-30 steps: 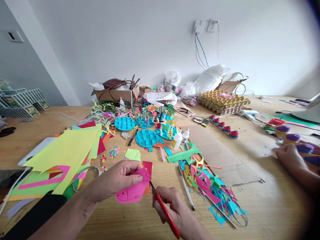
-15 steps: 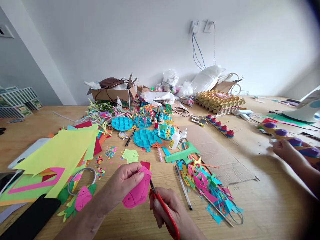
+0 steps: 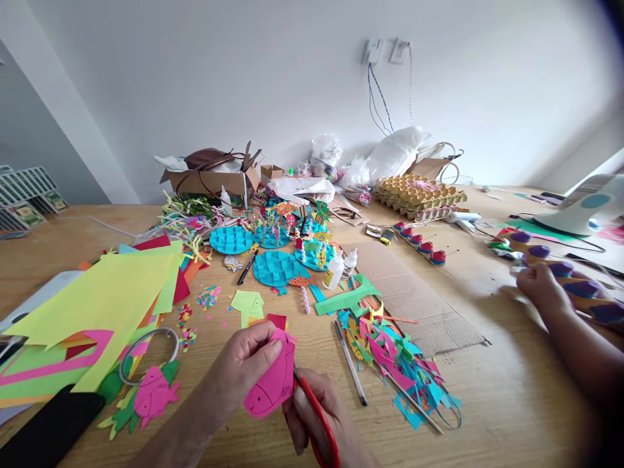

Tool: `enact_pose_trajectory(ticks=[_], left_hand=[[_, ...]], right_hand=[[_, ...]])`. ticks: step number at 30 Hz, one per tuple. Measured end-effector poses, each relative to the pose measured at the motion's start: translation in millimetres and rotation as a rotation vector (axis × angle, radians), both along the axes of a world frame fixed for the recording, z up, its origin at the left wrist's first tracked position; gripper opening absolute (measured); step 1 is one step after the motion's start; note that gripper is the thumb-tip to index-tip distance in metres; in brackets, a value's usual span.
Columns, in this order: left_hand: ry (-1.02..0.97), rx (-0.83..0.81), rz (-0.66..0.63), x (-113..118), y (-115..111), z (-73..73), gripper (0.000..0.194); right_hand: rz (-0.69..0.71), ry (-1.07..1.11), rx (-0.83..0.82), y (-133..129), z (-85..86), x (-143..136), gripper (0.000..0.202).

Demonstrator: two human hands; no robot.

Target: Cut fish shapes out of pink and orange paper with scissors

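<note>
My left hand [image 3: 251, 357] pinches the upper end of a pink paper piece [image 3: 273, 383] with a fish outline drawn on it in black. In my right hand [image 3: 316, 409] is a pair of red-handled scissors [image 3: 319, 416], the blades at the right edge of the pink paper. How far the blades are apart is hard to see. Left of my hands lie finished-looking paper fish [image 3: 153, 393], a pink one over green. Beyond them rests a yellow-green paper [image 3: 247, 302] with a fish outline.
Paper sheets [image 3: 97, 279] and a tape roll [image 3: 149, 354] lie left. Glue bottles [image 3: 334, 270], blue discs [image 3: 275, 268] and colourful scraps [image 3: 390, 351] spread ahead and right. A pen [image 3: 351, 364] lies near my right hand. Another person's hand [image 3: 541, 286] touches painted egg-carton strips [image 3: 580, 286] at right.
The pink paper has tilted and shifted slightly down and right, with the scissors lower along its right edge. The view has turned slightly right. The other person's hand moved a little.
</note>
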State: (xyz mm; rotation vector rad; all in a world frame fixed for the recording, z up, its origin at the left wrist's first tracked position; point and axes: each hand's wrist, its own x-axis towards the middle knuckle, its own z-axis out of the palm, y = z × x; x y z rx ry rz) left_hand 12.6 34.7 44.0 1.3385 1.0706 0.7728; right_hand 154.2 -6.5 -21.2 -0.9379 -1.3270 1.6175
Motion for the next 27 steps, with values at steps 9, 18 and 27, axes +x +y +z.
enact_pose_trajectory(ticks=[9,18,27], left_hand=[[-0.11,-0.129,0.021,-3,-2,-11.0,0.027],[-0.279,-0.234,0.005,-4,-2,-16.5,0.026],[-0.231,-0.185,0.02,1,-6,-16.3,0.027]], right_hand=[[0.023,0.066,0.028,-1,-4.8,0,0.051],[0.062,0.065,0.036,0,-5.5,3,0.051],[0.01,-0.059,0.062,-2,-4.9,2,0.052]])
